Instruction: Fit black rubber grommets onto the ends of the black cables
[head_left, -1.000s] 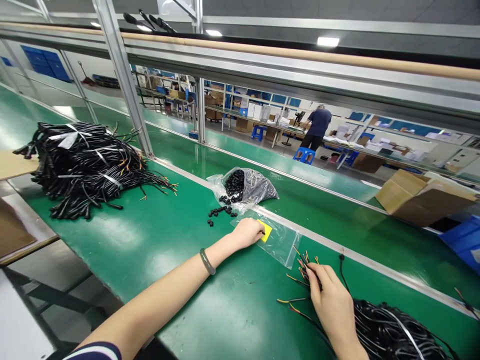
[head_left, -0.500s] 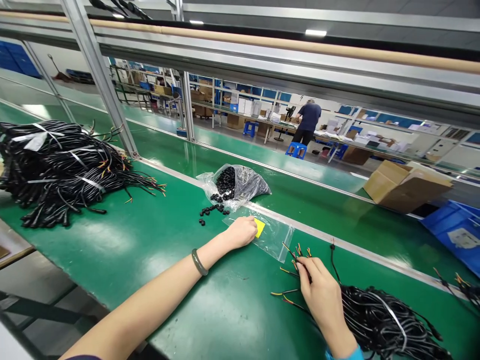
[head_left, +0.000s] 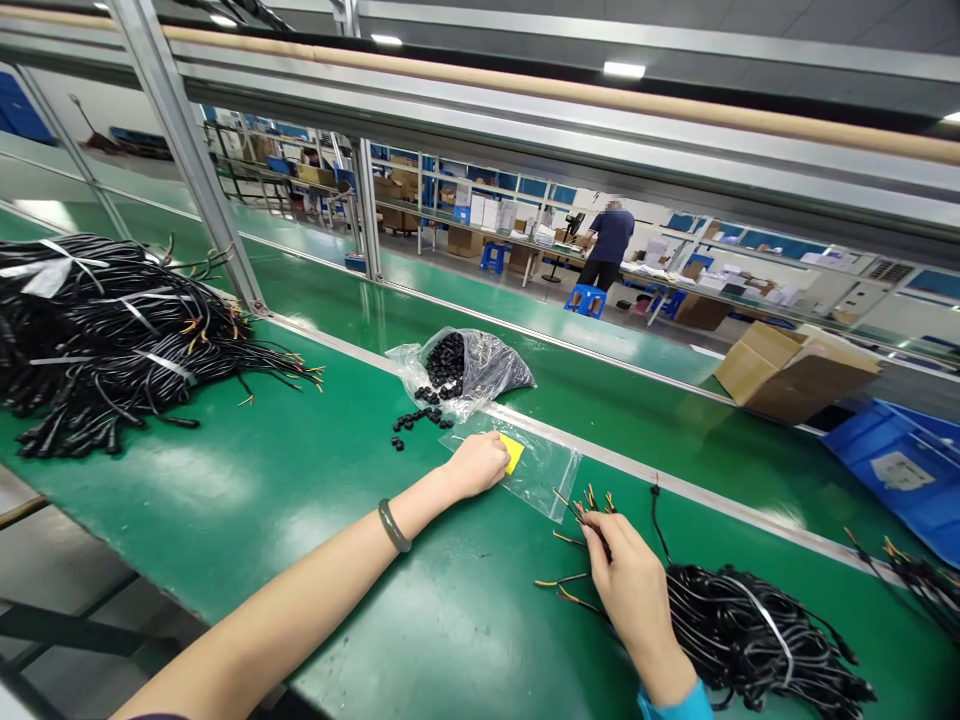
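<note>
My left hand is closed over the left part of a clear zip bag lying flat on the green table. Its curled fingers touch the edge of a yellow slip at the bag; whether they grip anything is hidden. Between the thumb and fingers of my right hand is a black cable with stripped, coloured wire ends. More loose wire ends lie left of that hand. A tied bundle of black cables rests just to its right.
Behind my left hand, a plastic bag spills small black caps. Large cable bundles are piled at the left. A cardboard box and a blue crate stand at the right. A metal post rises from the table.
The whole view has shifted slightly, so everything appears a little further left. Both hands keep nearly the same place relative to the bag and the cables.
</note>
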